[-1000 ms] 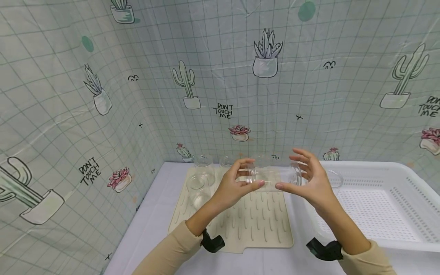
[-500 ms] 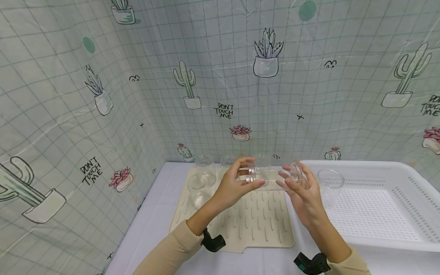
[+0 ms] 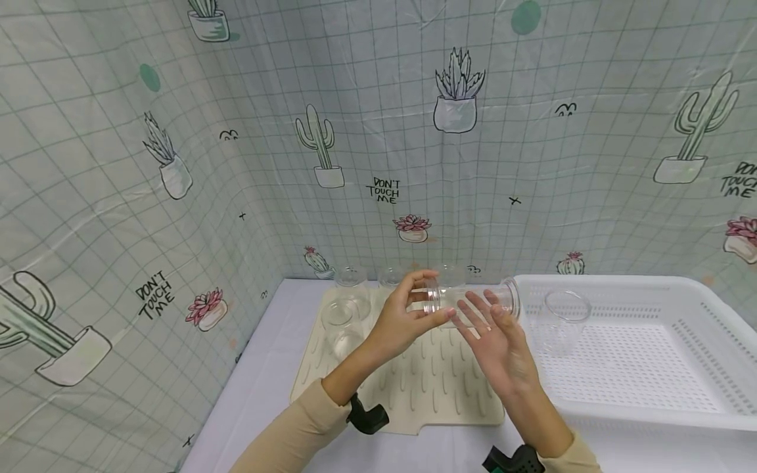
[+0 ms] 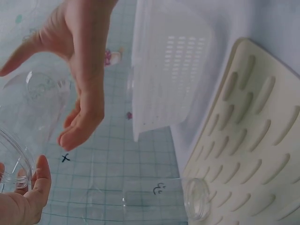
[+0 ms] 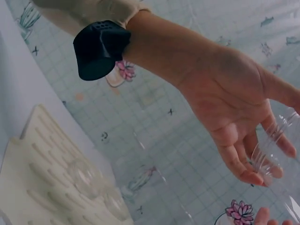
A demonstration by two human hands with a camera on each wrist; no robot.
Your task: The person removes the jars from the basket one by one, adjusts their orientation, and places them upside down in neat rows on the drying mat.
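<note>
A clear cup (image 3: pixel 457 293) lies sideways in the air above the beige ridged mat (image 3: pixel 437 387). My left hand (image 3: pixel 397 323) grips its ridged left end between thumb and fingers, as the right wrist view confirms with the left hand (image 5: pixel 234 108). My right hand (image 3: pixel 499 351) is turned palm up below the cup's other end, fingers extended and spread. In the left wrist view the right hand (image 4: pixel 84 61) is beside the cup (image 4: pixel 33 101), and contact between them is hard to tell through the clear wall.
Several clear cups (image 3: pixel 342 328) stand at the mat's left and back. To the right, a white perforated basket (image 3: pixel 650 420) has another clear cup (image 3: pixel 564 322) at its left side. A cactus-print curtain (image 3: pixel 378 131) hangs behind the white-covered table (image 3: pixel 248 387).
My right hand has let go of the cup's right end, turned palm up and shifted left and down. The left hand and the cup have stayed nearly still.
</note>
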